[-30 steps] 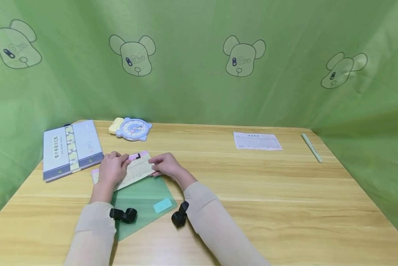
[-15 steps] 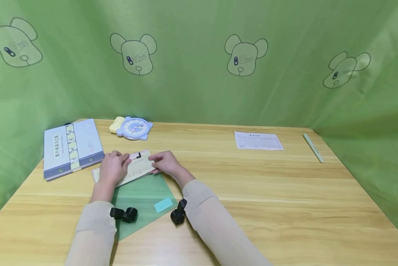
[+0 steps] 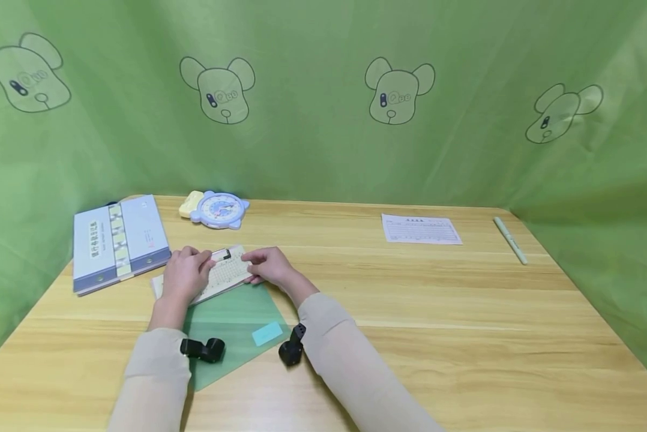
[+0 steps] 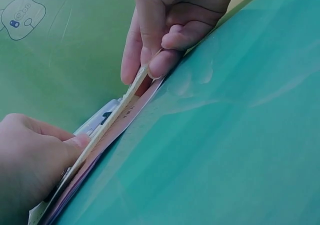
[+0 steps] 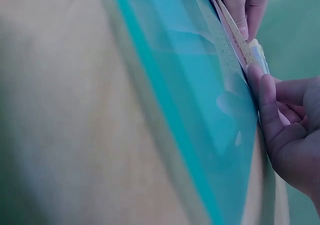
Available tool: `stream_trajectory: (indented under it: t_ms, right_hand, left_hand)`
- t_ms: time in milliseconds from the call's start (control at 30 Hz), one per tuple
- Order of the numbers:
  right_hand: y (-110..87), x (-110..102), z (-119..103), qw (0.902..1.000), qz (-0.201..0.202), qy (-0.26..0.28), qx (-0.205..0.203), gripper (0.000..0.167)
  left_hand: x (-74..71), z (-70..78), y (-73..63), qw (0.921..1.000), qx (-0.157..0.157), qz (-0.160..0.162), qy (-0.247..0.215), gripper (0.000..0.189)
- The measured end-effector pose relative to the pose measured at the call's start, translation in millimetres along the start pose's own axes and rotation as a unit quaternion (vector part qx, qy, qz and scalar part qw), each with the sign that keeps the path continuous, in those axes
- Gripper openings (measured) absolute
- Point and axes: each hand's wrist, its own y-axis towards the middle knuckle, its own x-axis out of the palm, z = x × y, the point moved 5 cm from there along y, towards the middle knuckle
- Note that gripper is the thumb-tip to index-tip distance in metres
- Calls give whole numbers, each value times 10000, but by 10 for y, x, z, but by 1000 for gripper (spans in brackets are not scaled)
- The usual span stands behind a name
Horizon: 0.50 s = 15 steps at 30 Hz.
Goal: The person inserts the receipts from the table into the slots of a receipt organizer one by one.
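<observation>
A thin stack of printed paper slips (image 3: 227, 273) lies slantwise over the far edge of a translucent green plastic folder (image 3: 226, 321). My left hand (image 3: 182, 277) grips the stack near its left half, the thumb beside a small pale strip with a black end (image 3: 221, 255). Between thumb and fingers, my right hand (image 3: 272, 267) pinches the stack's right end. In the left wrist view the slips (image 4: 127, 100) appear edge-on, a cream sheet apart from a pinkish one beneath. The right wrist view has the right hand's fingertips (image 5: 268, 87) at the edge.
A blue ledger binder (image 3: 120, 240) sits at the far left, with a blue toy-like clock (image 3: 221, 210) to its right. Toward the back right lie a printed form (image 3: 421, 229) and a pale green pen (image 3: 510, 240). A green curtain (image 3: 312, 150) surrounds the wooden table.
The pink band along the slips' far edge has gone from sight in the head view, and a whitish page shows there now. Both hands have kept nearly the same place.
</observation>
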Motion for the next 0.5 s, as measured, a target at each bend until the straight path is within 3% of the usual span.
stream_trajectory:
  t_ms: [300, 500]
  right_hand:
    - [-146, -87, 43, 9986, -249, 476, 4, 30]
    - [-241, -273, 56, 9985, -229, 490, -26, 33]
  left_hand:
    - [-13, 10, -16, 9997, -94, 56, -219, 31]
    - [-15, -2, -26, 9991, -225, -61, -345, 34]
